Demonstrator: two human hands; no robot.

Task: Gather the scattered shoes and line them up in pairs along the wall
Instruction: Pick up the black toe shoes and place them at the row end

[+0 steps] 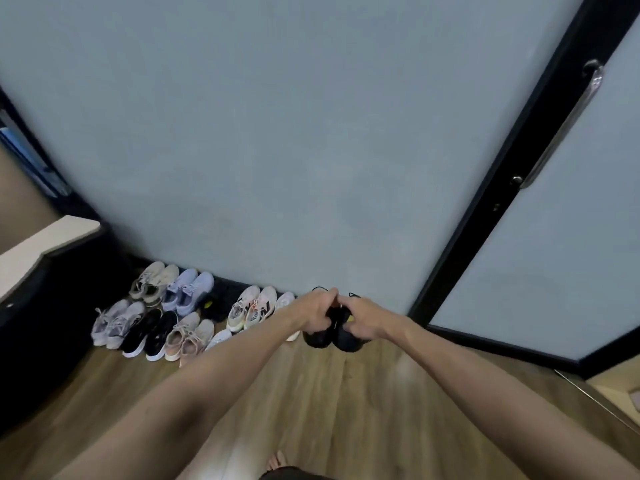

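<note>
**Operator:** Where is the pair now being handled?

**Technician:** The black shoes (332,336) hang just above the floor (311,393), at the 3 o'clock end of the row along the wall (277,150), just beside a white shoe (284,301). The left hand (317,313) curls around one shoe's upper; the right hand (360,322) curls around the other.

**Operator:** Handling properties?

**Technician:** Judged light, with soft uppers that yield under grip and stiffer soles. Laces loop loose above the hands and may snag. The collar or heel is the recommended hold.

**Operator:** Neighbouring stock?

**Technician:** The lilac pair (188,291) and the black-and-white pair (150,334) sit toward 9 o'clock, heels outward.
</note>
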